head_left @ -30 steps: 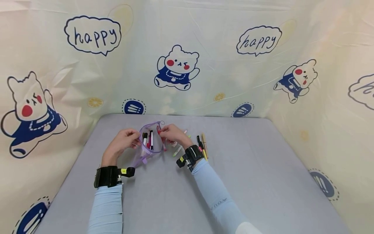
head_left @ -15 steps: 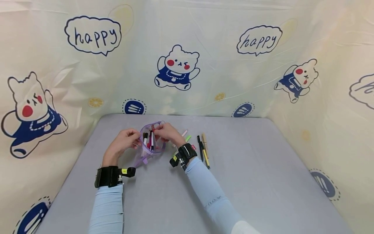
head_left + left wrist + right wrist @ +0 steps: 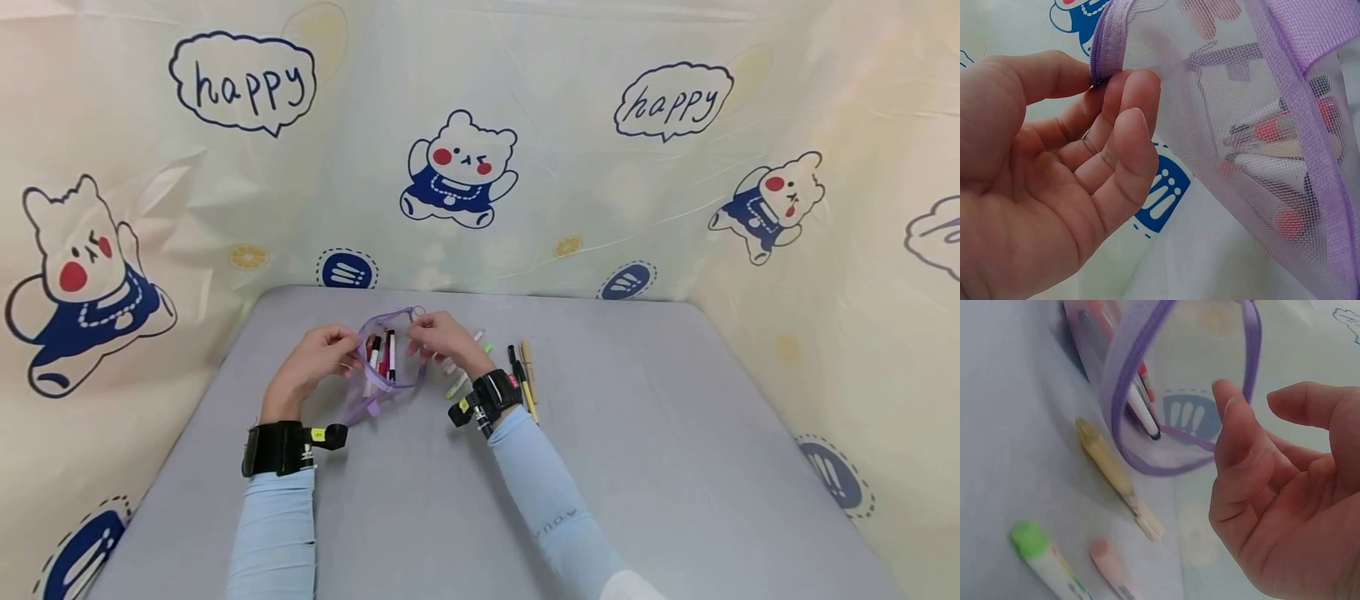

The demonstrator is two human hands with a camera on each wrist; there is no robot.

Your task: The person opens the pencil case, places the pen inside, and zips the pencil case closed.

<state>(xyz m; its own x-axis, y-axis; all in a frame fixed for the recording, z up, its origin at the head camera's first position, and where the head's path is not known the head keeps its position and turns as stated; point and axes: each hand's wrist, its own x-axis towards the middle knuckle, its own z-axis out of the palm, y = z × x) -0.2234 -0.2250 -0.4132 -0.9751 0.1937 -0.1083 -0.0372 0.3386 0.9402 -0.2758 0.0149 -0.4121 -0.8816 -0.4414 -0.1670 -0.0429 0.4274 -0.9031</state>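
Note:
A purple mesh pencil case (image 3: 1166, 100) lies on the table with its zipped mouth spread wide. My left hand (image 3: 318, 362) pinches the zipper edge (image 3: 1113, 40) between thumb and fingers. Inside the case, seen through the mesh, are several pens and markers (image 3: 1272, 165), some with black or red parts. My right hand (image 3: 1291, 487) hovers at the right side of the mouth, thumb and index finger apart, nothing between them. Right by it on the table lie a green-capped marker (image 3: 1030, 540), a pink-capped marker (image 3: 1110, 559) and a yellowish pen (image 3: 1110, 469).
Right of my right wrist, a black pen (image 3: 512, 358), a tan pen (image 3: 528, 358) and a yellow pen (image 3: 531, 404) lie close together on the grey table (image 3: 660, 467). A printed curtain (image 3: 570, 183) rises behind the table's far edge.
My right hand went left into the case's mouth with a red pen, let go of it there, and came back right with nothing. The left hand stays on the zipper edge.

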